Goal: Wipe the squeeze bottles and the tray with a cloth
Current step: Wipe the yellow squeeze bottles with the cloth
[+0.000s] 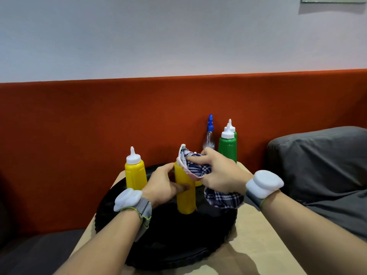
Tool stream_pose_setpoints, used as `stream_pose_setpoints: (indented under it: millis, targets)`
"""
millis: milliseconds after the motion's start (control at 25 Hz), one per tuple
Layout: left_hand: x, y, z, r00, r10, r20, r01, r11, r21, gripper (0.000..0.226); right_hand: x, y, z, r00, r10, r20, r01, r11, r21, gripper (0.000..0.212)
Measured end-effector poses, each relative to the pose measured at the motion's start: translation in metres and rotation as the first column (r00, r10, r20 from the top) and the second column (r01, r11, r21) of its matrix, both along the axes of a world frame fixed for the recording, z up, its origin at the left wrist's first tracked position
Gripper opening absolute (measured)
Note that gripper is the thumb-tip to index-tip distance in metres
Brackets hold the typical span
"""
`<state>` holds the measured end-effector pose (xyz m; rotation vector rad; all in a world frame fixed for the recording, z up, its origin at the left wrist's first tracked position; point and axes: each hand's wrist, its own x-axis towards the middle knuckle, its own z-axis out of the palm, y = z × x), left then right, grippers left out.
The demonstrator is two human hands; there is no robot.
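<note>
Yellow bottle (185, 195) upright near tray (168, 245) centre. Your left grip (161, 185) wraps its body; right grip (218, 175) presses cloth (195, 167) over its cap. Judged light, soft-walled, slick plastic: hold mid-body, squeeze gently or contents may spurt.

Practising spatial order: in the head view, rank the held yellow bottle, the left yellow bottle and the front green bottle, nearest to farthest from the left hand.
1. Held yellow bottle, gripped by the left hand.
2. Left yellow bottle, just to its left.
3. Front green bottle, back right.

Cloth (195, 168) hides yellow btl (185, 195) cap.
</note>
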<state>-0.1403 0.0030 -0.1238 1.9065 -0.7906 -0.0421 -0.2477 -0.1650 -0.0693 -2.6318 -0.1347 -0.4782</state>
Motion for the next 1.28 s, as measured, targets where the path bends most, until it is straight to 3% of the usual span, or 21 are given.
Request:
stream_pose_setpoints:
  millis: [200,360,520,680,800,920,1080,1280]
  targets:
    - [0.001,0.0,0.0,1.0,-0.006,-0.03,0.006,1.0,0.017,0.061,0.004,-0.003,-0.012,0.998,0.048,0.05,-0.048,0.999,0.009,0.048]
    - [-0.002,0.0,-0.002,0.999,0.036,0.01,-0.037,0.999,0.036,0.066,0.009,-0.024,-0.025,0.993,-0.119,0.011,0.116,0.984,0.135,0.046]
    - [0.0,-0.004,-0.003,0.998,0.051,0.024,-0.051,0.998,0.028,0.061,0.011,-0.009,-0.037,1.0,0.0,-0.001,0.0,0.972,0.233,0.064]
    - [-0.002,-0.005,-0.005,0.997,0.073,0.015,-0.073,0.997,0.004,0.057,0.007,-0.006,-0.035,0.996,0.032,0.085,-0.052,0.969,0.243,0.049]
    - [-0.005,-0.008,-0.004,0.995,0.094,0.031,-0.094,0.996,0.006,0.051,0.006,-0.003,-0.032,0.994,-0.048,0.097,0.024,0.972,0.235,0.052]
    - [-0.01,-0.006,0.0,0.993,0.104,0.057,-0.104,0.995,0.008,0.051,0.001,0.001,-0.034,0.996,-0.005,0.084,-0.007,0.99,0.139,0.051]
    - [-0.011,-0.005,0.002,0.99,0.123,0.066,-0.127,0.991,0.045,0.049,0.003,-0.009,-0.033,0.992,-0.098,0.085,0.08,0.978,0.193,0.047]
    - [-0.011,-0.006,0.0,0.992,0.119,0.036,-0.12,0.992,0.032,0.051,0.005,-0.005,-0.035,0.996,-0.041,0.078,0.026,0.982,0.187,0.045]
